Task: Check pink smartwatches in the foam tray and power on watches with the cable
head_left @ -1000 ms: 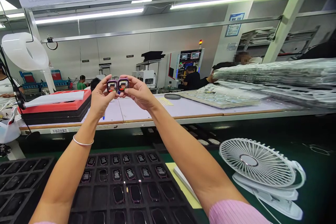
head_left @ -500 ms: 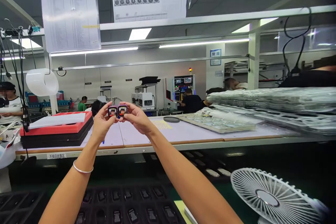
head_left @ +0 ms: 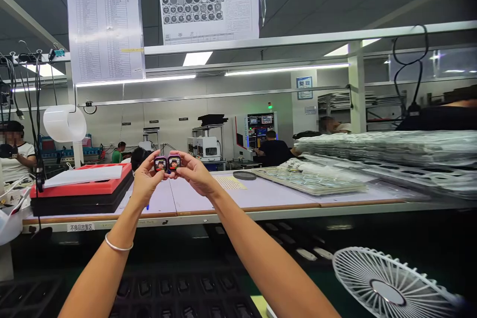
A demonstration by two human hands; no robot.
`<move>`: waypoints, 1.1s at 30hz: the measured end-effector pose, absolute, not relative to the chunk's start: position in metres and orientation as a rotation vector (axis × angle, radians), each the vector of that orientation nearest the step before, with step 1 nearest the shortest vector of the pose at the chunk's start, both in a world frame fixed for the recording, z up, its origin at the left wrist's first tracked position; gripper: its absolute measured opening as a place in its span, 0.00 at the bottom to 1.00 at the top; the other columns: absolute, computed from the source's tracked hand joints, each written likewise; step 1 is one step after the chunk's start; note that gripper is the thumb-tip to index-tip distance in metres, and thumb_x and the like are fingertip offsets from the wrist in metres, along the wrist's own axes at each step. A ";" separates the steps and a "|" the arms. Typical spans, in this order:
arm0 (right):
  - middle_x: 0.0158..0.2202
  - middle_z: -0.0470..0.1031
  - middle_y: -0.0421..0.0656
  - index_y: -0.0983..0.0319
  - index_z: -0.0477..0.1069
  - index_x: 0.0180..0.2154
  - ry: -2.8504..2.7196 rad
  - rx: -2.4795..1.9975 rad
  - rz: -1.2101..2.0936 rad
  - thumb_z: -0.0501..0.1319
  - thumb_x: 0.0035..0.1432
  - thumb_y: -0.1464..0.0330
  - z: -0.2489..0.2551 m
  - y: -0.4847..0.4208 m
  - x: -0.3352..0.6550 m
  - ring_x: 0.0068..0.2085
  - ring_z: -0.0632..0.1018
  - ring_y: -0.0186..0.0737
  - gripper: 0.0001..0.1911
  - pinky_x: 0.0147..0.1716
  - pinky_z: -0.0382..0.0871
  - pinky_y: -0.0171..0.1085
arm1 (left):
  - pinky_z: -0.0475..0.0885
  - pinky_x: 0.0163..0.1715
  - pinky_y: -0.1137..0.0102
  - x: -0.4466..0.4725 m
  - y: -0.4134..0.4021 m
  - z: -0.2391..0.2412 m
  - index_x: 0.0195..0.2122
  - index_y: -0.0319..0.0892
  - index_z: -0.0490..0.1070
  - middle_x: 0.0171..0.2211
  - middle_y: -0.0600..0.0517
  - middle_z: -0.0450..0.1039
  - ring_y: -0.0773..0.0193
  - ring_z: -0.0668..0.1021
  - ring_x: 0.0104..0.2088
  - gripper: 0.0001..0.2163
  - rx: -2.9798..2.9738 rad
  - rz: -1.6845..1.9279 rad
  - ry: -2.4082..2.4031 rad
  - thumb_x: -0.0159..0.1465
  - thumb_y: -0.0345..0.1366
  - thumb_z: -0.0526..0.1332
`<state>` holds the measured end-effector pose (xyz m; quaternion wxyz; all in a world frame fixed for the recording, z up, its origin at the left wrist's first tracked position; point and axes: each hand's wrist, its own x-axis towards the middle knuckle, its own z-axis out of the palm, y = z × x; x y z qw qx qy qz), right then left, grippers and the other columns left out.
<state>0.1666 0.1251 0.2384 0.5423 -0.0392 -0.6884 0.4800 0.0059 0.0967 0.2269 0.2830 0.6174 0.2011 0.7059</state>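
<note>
Two small square smartwatches with dark purple rims are held up side by side over the bench, their lit screens towards me, each showing a small coloured picture. My left hand (head_left: 147, 178) pinches the left smartwatch (head_left: 160, 163) between thumb and fingers. In my right hand (head_left: 197, 175) the right smartwatch (head_left: 174, 162) is gripped the same way. The two rims are close together; whether they touch I cannot tell. Behind and below them lies the pale bench top (head_left: 208, 199).
A red tray (head_left: 108, 186) on black ones stands left, with a white sheet (head_left: 82, 176) on top. A flat tray (head_left: 313, 181) and stacked plastic trays (head_left: 387, 146) lie right. Below are black trays (head_left: 175, 303) with several pieces and a white fan (head_left: 389, 285). Co-workers sit beyond.
The view has tilted up a little, so the hanging papers and their clips show more fully. Both hands keep their hold on the smartwatches, nearly unmoved. A distant co-worker at left has raised a hand.
</note>
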 end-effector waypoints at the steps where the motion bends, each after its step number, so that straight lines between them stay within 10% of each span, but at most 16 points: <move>1: 0.37 0.77 0.39 0.58 0.72 0.48 -1.635 -0.094 1.140 0.66 0.43 0.76 0.238 0.125 0.167 0.30 0.78 0.35 0.26 0.35 0.74 0.38 | 0.77 0.32 0.72 0.006 0.097 0.227 0.55 0.43 0.69 0.39 0.52 0.76 0.70 0.79 0.26 0.30 1.650 1.888 0.536 0.48 0.30 0.69; 33: 0.38 0.76 0.39 0.59 0.69 0.50 -1.593 -0.174 1.288 0.64 0.47 0.76 0.185 0.103 0.171 0.31 0.78 0.34 0.26 0.36 0.74 0.38 | 0.78 0.36 0.68 0.001 0.067 0.179 0.58 0.43 0.68 0.39 0.51 0.75 0.68 0.79 0.29 0.32 1.611 1.738 0.669 0.51 0.34 0.71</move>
